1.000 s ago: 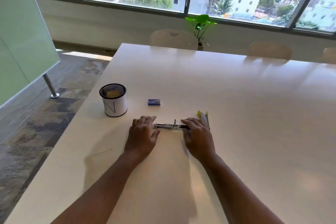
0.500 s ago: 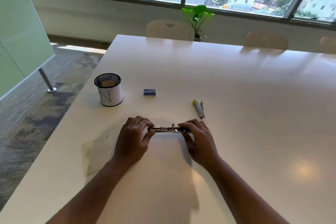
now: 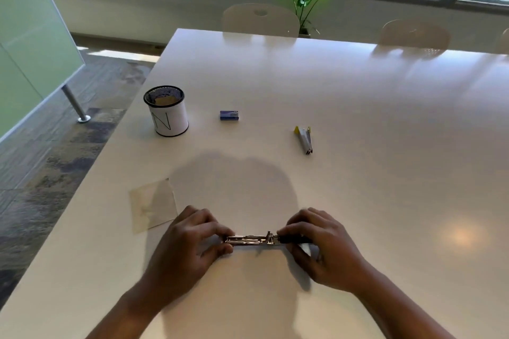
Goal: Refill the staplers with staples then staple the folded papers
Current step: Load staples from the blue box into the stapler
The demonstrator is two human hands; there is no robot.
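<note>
Both hands grip the opened stapler [image 3: 253,239] above the near table [image 3: 358,124]: left hand [image 3: 190,245] pinches its metal end, right hand [image 3: 322,248] its dark end. Folded paper [image 3: 153,205] lies left. Beyond: second stapler [image 3: 304,140], staple box [image 3: 229,115], mesh cup [image 3: 166,110], contents unclear.

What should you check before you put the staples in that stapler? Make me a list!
1. Stapler gripped at both ends: left hand and right hand hold it. Ok.
2. Stapler opened out flat: metal channel faces up. Ok.
3. Channel empty or already loaded: cannot tell, too small.
4. Staple box within reach: it lies on the table, beyond the hands. Ok.
5. A hand free to fetch staples: both are busy. Not ok.
6. Folded paper ready: it lies just left of the hands. Ok.
</note>
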